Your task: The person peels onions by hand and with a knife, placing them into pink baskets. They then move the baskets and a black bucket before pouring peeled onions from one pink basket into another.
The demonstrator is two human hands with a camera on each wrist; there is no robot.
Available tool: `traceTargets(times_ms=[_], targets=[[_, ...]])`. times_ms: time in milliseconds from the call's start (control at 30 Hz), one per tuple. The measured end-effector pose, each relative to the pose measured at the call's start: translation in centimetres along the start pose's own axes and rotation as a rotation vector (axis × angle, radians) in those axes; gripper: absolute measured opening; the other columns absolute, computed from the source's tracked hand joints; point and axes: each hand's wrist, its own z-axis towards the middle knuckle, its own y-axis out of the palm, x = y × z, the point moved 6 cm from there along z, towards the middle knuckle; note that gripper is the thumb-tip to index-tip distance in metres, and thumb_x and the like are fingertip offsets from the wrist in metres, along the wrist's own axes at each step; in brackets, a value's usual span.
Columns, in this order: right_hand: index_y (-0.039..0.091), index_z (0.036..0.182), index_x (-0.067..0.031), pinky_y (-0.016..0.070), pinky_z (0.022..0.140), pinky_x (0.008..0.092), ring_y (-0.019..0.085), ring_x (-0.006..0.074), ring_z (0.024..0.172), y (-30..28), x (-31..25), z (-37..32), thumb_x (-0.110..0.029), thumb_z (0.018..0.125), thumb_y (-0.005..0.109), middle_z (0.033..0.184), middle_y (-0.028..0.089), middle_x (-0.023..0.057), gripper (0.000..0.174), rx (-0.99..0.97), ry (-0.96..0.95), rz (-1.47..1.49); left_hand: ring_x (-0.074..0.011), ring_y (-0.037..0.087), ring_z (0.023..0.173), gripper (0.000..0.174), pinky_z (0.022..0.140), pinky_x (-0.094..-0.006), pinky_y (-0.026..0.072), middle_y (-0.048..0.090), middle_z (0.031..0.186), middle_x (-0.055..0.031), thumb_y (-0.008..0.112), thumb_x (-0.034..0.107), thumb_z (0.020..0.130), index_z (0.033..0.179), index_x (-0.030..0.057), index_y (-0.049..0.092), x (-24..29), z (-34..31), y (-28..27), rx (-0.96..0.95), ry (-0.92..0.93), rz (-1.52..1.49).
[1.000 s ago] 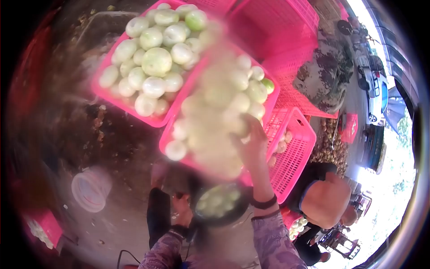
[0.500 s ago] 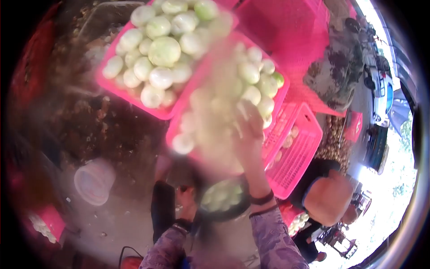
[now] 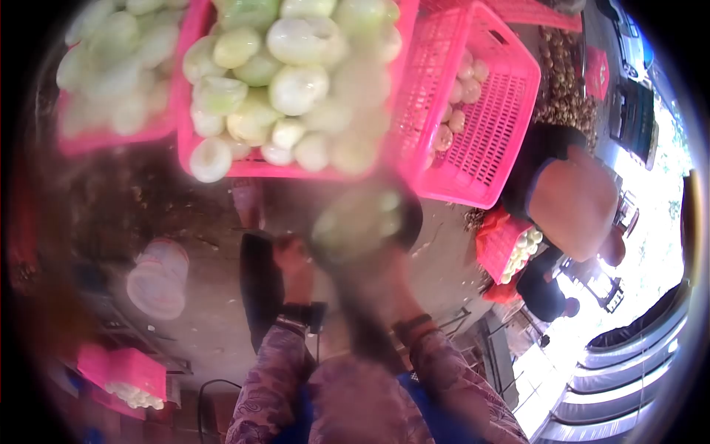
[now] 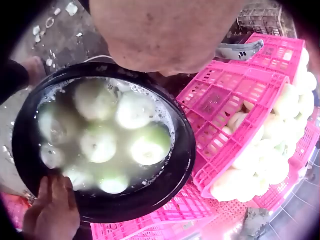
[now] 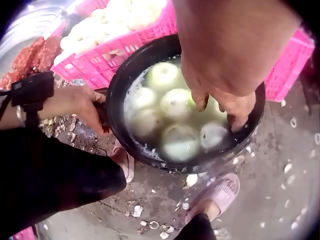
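My left hand (image 3: 294,259) (image 5: 90,110) is beside the black basin (image 4: 186,165) (image 5: 116,102). A knife blade (image 4: 240,50) juts out from that hand, whose gripping fingers are mostly hidden in the left wrist view. Over the opposite rim reaches my right hand (image 4: 56,207) (image 5: 222,95), fingers extended down at the water's edge, close to a peeled onion (image 4: 79,176). More peeled onions (image 4: 98,143) (image 5: 180,142) sit in the basin's cloudy water. The head view blurs the right hand (image 3: 384,277) and shows no detail of its fingers.
Pink crates heaped with peeled onions (image 3: 299,89) stand beyond the basin; a pink crate (image 3: 473,170) with several onions is to their right. A white bucket (image 3: 159,285) stands at left. Another person (image 3: 573,200) is at right. Peelings litter the floor.
My right hand has come back from the onion-filled crate to the basin. The head view has swung, bringing the basin nearer its middle. The left hand stays beside the basin.
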Motion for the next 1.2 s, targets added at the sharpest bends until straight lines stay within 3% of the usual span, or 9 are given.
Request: traceTargets(times_ms=[133,300,733,933,1000,1033,1100,1133,1200], targets=[[0.052,0.126,-0.0053,0.0474,0.092,0.0356,0.059,0.0256,0.105,3.6,-1.9,1.1,-0.016,0.085,0.065,0.116,0.061,0.0163,0.044,0.014,0.005,0.034,-0.0117,0.054,0.073,0.021,0.067,-0.0260,0.0435,0.058,0.081,0.0020,0.061,-0.009,0.074,0.084,0.0093,0.059,3.0,-3.2,2.4,-0.045,0.033,0.001],[0.051,0.129,-0.0061,0.0473,0.092,0.0373,0.059,0.0276,0.107,5.3,-3.5,3.9,-0.017,0.083,0.067,0.118,0.060,0.0174,0.049,0.017,0.003,0.046,-0.0115,0.054,0.078,0.021,0.069,-0.0254,0.0433,0.058,0.082,0.0009,0.060,-0.010,0.077,0.087,0.0089,0.058,4.1,-5.0,3.6,0.065,-0.141,0.004],[0.047,0.135,-0.0082,0.0469,0.094,0.0416,0.057,0.0327,0.112,6.7,-4.0,3.4,-0.021,0.079,0.072,0.123,0.059,0.0203,0.063,-0.040,0.019,0.160,-0.0132,0.054,0.075,0.020,0.072,-0.0277,0.0450,0.057,0.081,0.0001,0.061,-0.009,0.075,0.085,0.0078,0.057,2.7,-2.6,2.0,0.005,0.098,0.157],[0.046,0.138,-0.0092,0.0467,0.095,0.0436,0.057,0.0351,0.114,4.5,-1.7,1.1,-0.023,0.077,0.074,0.125,0.058,0.0216,0.069,-0.145,0.114,0.842,-0.0144,0.055,0.075,0.021,0.072,-0.0279,0.0457,0.058,0.080,-0.0004,0.059,-0.010,0.074,0.086,0.0074,0.058,1.1,-0.6,1.6,-0.047,0.055,-0.028],[0.047,0.136,-0.0088,0.0472,0.093,0.0443,0.057,0.0369,0.112,2.0,-2.0,0.0,-0.023,0.075,0.076,0.123,0.059,0.0211,0.069,0.085,-0.116,0.298,-0.0143,0.056,0.075,0.021,0.072,-0.0277,0.0460,0.058,0.080,-0.0002,0.058,-0.011,0.075,0.086,0.0072,0.057,0.3,-1.0,0.9,-0.063,0.018,-0.086],[0.049,0.134,-0.0084,0.0477,0.092,0.0450,0.057,0.0386,0.110,1.0,-3.2,-0.9,-0.024,0.073,0.078,0.121,0.060,0.0206,0.069,0.304,-0.346,-0.244,-0.0142,0.056,0.075,0.021,0.072,-0.0276,0.0465,0.058,0.081,0.0000,0.058,-0.011,0.075,0.085,0.0073,0.057,1.8,-2.2,1.9,-0.047,0.023,0.003],[0.049,0.133,-0.0084,0.0482,0.091,0.0436,0.058,0.0375,0.110,0.0,-3.4,-0.1,-0.024,0.071,0.079,0.121,0.060,0.0202,0.071,0.236,-0.239,-0.057,-0.0141,0.056,0.076,0.022,0.071,-0.0275,0.0469,0.058,0.081,0.0002,0.057,-0.012,0.075,0.085,0.0075,0.057,3.2,-2.9,2.8,-0.041,0.028,0.086],[0.050,0.133,-0.0083,0.0488,0.090,0.0423,0.058,0.0364,0.109,-0.2,-3.3,0.6,-0.025,0.070,0.081,0.121,0.060,0.0197,0.072,0.164,-0.134,0.135,-0.0139,0.056,0.076,0.022,0.071,-0.0277,0.0471,0.058,0.081,0.0004,0.057,-0.012,0.076,0.085,0.0077,0.057,2.6,-2.6,2.8,-0.059,-0.156,-0.052],[0.049,0.133,-0.0083,0.0492,0.090,0.0416,0.059,0.0353,0.108,-3.1,-7.5,-0.2,-0.026,0.069,0.081,0.121,0.060,0.0199,0.073,0.184,-0.116,0.003,-0.0136,0.056,0.076,0.022,0.071,-0.0278,0.0474,0.058,0.081,0.0006,0.057,-0.012,0.076,0.085,0.0079,0.057,0.6,-1.5,1.3,-0.069,-0.341,-0.190]])
